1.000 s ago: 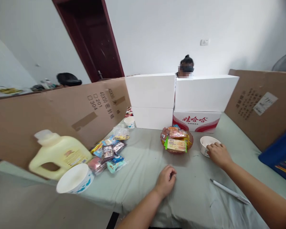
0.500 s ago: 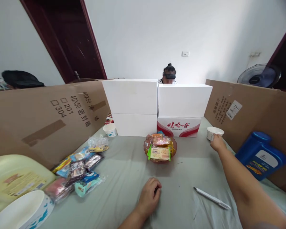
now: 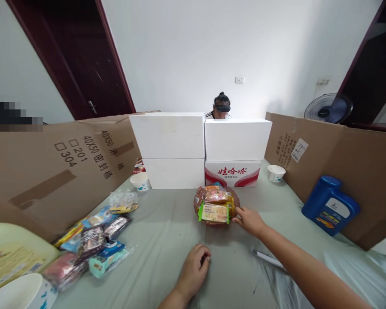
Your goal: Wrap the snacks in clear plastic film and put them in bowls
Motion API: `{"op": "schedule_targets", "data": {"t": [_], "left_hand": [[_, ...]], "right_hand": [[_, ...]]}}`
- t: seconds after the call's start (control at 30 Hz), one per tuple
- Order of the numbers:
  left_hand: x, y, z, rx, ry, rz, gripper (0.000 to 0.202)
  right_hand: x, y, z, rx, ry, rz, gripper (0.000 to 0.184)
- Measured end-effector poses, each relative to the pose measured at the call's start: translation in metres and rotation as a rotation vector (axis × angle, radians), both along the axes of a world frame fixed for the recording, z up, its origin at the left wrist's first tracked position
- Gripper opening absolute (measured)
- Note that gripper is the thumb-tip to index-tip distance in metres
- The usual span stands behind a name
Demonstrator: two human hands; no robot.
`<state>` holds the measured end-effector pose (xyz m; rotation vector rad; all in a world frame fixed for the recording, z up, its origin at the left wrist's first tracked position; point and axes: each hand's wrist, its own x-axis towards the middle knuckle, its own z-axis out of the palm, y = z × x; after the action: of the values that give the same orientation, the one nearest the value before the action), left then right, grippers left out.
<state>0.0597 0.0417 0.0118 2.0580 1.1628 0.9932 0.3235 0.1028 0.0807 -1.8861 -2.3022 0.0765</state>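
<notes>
Under everything, a grey-green, cloth-covered table (image 3: 167, 231). Along its left edge, a long cardboard panel (image 3: 34, 150); along its right edge, another cardboard panel (image 3: 366, 167). Toward the far edge, three plain white boxes (image 3: 168, 136) stacked with a red-and-white carton (image 3: 233, 177) at lower right. By the near left corner, a pale yellow jug (image 3: 17, 253); beside the right edge, a blue bottle (image 3: 329, 206). Mid-table, before the carton, a brown scalloped bowl (image 3: 235, 197) of snack packets (image 3: 214, 213). At its right rim, the right hand (image 3: 250, 222), thumb and fingers slightly apart; cannot tell whether pinching anything. Toward the near edge, the left hand (image 3: 193, 268), curled in a loose fist on the table. By the near left corner, left boxes and far right corner, white paper bowls (image 3: 276, 174). Along the left edge, piled wrapped snacks (image 3: 92, 242). Partly behind the right forearm (image 3: 292, 259), a white pen (image 3: 269, 259).
</notes>
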Motion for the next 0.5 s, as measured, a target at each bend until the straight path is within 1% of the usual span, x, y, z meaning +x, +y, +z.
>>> {"op": "schedule_targets", "data": {"t": [0.1,0.2,0.3,0.4,0.5], "left_hand": [[0.000,0.000,-0.001,0.009,0.012,-0.003,0.011],[0.001,0.000,-0.001,0.019,0.031,-0.002,0.012],[0.002,0.000,-0.001,0.021,0.052,-0.001,0.012],[0.003,0.000,0.000,0.010,0.070,-0.005,0.012],[0.002,-0.001,0.000,-0.001,0.067,-0.013,0.012]], "right_hand": [[0.031,-0.031,-0.002,-0.004,-0.037,-0.112,0.023],[0.070,-0.062,-0.008,-0.010,-0.060,-0.255,0.027],[0.102,-0.078,-0.016,0.001,-0.035,-0.432,0.032],[0.123,-0.074,-0.020,0.043,0.017,-0.642,0.035],[0.137,-0.050,-0.018,0.072,0.030,-0.779,0.043]]}}
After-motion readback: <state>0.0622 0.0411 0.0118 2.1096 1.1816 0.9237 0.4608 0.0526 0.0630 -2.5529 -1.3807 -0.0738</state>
